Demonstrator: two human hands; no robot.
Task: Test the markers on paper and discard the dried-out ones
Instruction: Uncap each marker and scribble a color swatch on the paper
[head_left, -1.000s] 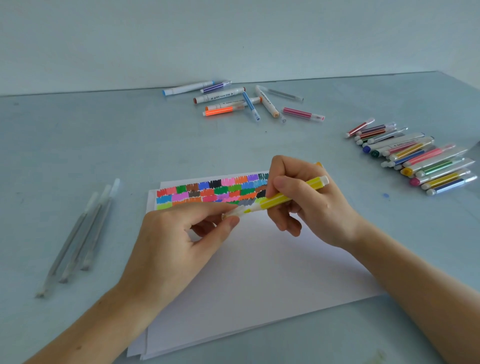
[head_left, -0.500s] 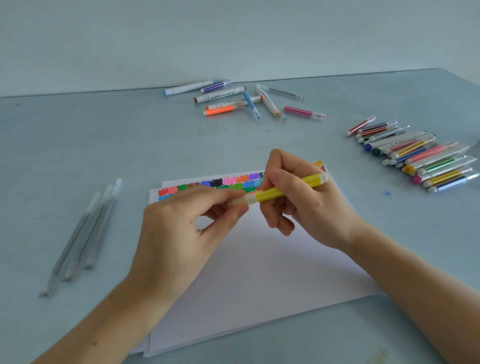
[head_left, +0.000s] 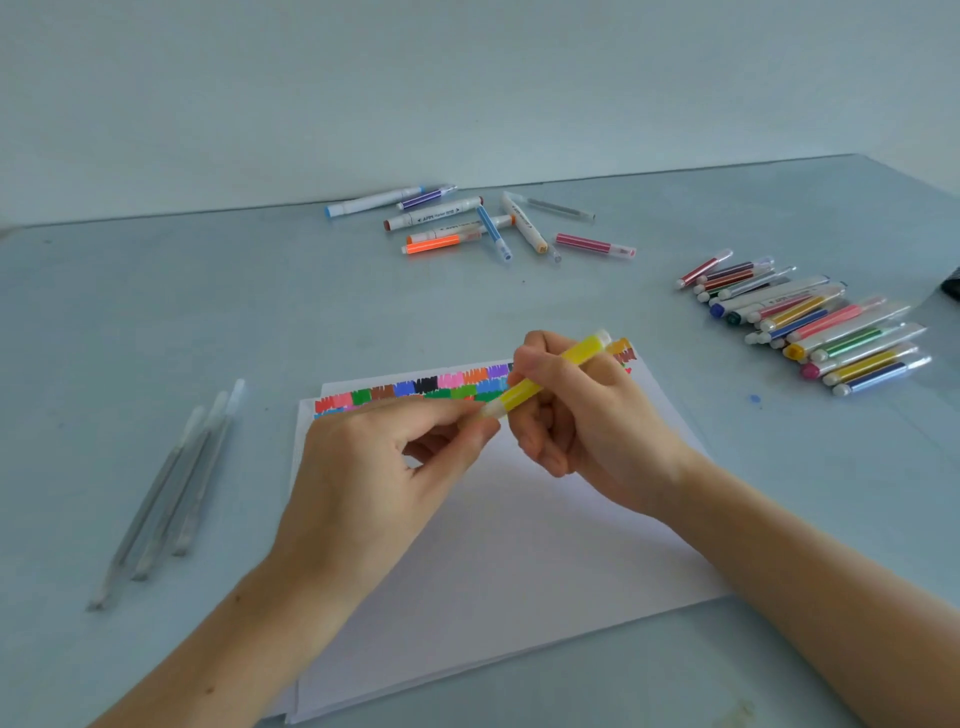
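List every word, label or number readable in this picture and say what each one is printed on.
"APPI": on the white marker with the brown cap in the far pile; the smaller print after it is blurred.
Print on the two other white markers beside it: too blurred to read.
Print on the white markers in the right-hand row: too small to read.

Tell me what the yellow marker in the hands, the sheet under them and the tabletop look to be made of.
Yellow marker with a clear cap: likely plastic; the barrel is smooth and bright, the cap see-through.
White sheet with coloured scribbles: paper, matt; thin stacked edges show at its near left corner.
Pale blue-grey tabletop: smooth and faintly glossy, perhaps laminate or painted board; the look leaves it open.
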